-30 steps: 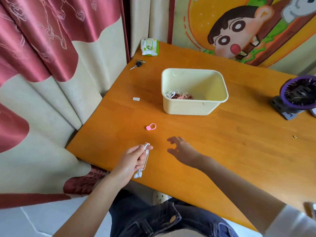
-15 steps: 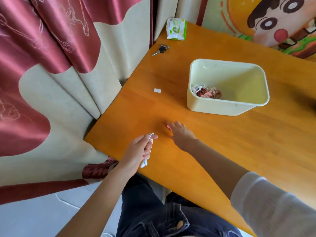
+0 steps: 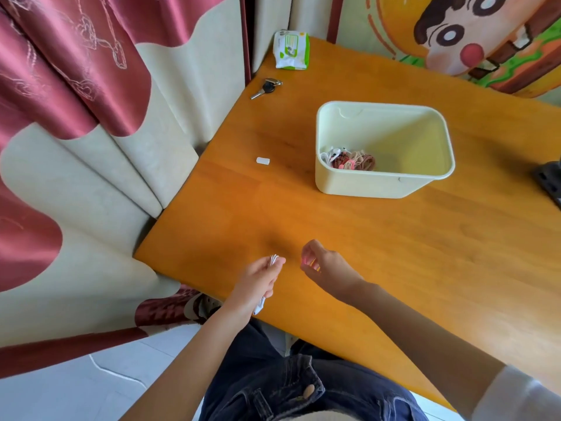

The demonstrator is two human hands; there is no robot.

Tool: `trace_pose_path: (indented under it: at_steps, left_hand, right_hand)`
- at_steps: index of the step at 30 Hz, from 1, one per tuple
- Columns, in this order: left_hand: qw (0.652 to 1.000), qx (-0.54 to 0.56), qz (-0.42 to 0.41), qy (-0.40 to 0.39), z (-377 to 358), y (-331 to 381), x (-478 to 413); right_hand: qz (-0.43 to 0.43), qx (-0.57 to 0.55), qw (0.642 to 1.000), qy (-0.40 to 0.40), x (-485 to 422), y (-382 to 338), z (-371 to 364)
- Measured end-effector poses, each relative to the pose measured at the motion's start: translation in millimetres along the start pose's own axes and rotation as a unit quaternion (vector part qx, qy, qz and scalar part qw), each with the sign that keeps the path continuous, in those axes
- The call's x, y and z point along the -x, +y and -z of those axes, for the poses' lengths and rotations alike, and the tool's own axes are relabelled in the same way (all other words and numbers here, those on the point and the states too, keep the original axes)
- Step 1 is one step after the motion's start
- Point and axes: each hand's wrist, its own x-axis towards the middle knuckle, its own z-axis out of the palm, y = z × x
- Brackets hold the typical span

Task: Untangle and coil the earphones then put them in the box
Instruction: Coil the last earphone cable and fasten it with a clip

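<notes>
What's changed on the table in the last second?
The right hand reached forward to the small pink ring tie, picked it up off the wooden table, and now pinches it. The left hand kept gripping the coiled white earphones; the cream plastic box stayed put.

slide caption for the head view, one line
Left hand holds coiled white earphones; right hand pinches a pink clip; cream box beyond.

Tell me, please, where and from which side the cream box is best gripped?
Probably the protruding rim of the box on its near long side, reached from the front with fingers hooked over the lip. It stands upright and open, and the coiled earphones inside lie low in the near left corner, clear of the rim.
</notes>
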Motion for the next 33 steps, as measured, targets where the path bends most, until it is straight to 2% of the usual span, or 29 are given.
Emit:
trace_pose_path:
  at_steps: [4,9,15,21,27,30,33]
  left_hand:
    - [0.997,-0.061,0.018,-0.04,-17.8,-8.5,6.3]
    - [0.997,-0.037,0.0,-0.074,-35.1,-8.6,16.7]
    - [0.99,-0.002,-0.03,-0.141,-37.6,-10.3,30.5]
    - [0.991,0.017,-0.044,-0.127,-37.5,-15.0,36.7]
    - [0.995,0.004,-0.056,-0.086,-33.8,-8.3,36.6]
    - [0.994,-0.019,-0.063,-0.087,-29.5,-1.8,35.1]
    - [0.989,-0.055,-0.072,-0.118,-31.5,6.6,38.9]
  right_hand:
    - [0.041,-0.07,0.994,0.067,32.0,-7.5,-2.4]
    - [0.065,-0.105,0.987,0.106,56.8,-10.8,-8.1]
    - [0.086,-0.169,0.977,0.101,79.2,-8.5,-3.7]
    - [0.076,-0.241,0.964,0.08,89.1,-8.3,-3.1]
    - [-0.002,-0.4,0.914,0.068,94.1,-16.0,5.5]
    - [-0.019,-0.366,0.929,0.052,95.6,-16.2,12.6]
    - [-0.007,-0.225,0.974,0.029,95.4,-12.9,14.1]
